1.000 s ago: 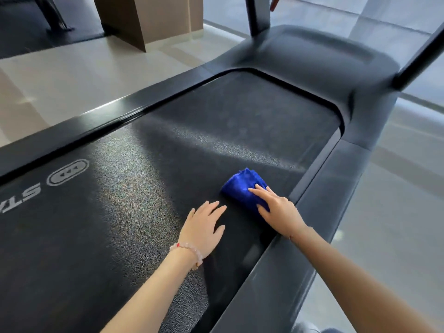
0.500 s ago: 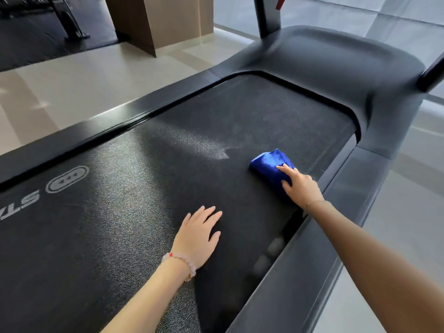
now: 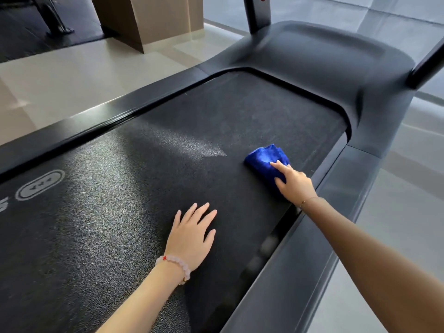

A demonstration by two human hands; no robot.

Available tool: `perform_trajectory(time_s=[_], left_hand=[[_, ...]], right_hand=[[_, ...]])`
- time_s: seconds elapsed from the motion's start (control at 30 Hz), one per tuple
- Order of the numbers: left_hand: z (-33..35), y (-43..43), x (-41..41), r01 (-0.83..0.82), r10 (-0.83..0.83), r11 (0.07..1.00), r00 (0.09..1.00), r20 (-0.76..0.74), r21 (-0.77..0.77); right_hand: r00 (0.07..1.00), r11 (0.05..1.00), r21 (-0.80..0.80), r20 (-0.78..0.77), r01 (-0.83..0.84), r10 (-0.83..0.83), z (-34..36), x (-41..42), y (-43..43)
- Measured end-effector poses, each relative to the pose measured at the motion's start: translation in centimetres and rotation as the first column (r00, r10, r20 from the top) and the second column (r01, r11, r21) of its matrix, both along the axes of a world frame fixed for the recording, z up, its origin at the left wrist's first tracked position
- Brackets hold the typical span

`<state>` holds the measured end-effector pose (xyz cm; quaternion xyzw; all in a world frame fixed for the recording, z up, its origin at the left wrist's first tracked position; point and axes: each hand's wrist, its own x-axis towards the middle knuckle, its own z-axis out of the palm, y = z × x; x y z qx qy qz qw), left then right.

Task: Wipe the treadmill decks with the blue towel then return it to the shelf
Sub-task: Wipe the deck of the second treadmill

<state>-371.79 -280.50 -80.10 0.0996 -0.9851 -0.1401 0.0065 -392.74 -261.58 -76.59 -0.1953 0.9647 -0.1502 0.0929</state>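
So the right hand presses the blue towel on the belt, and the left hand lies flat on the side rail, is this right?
Only the left hand's place is wrong: in the head view it lies flat on the belt itself. The right hand does press the blue towel there.

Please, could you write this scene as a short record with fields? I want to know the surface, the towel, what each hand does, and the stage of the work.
surface: treadmill belt, dark and textured
cloth: blue towel, bunched, lying on the belt near the right side rail
wiping hand: right hand, fingers laid on top of the towel, pressing it
other hand: left hand, flat on the belt, fingers spread, apart from the towel
worn item: bead bracelet on the left wrist
stage: wiping; no shelf in view
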Motion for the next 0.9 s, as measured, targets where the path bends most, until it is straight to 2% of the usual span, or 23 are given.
perform_trajectory(time_s=[0.2, 0.37, 0.9], left_hand=[[0.6, -1.1, 0.3, -0.022, 0.022, 1.000, 1.000, -0.005, -0.019], [0.6, -3.1, 1.1, -0.063, 0.064, 0.998, 0.997, 0.036, -0.025], [0.5, -4.4, 1.0, -0.068, 0.073, 0.997, 0.987, 0.146, -0.035]], right_hand=[[0.989, 0.989, 0.004, 0.019, -0.146, 0.146, 0.2, 3.6, -3.1], [0.962, 0.960, -0.068, 0.026, -0.270, 0.273, -0.4, 5.8, -7.8], [1.000, 0.998, -0.053, 0.001, -0.027, 0.027, 0.3, -4.1, -12.2]])
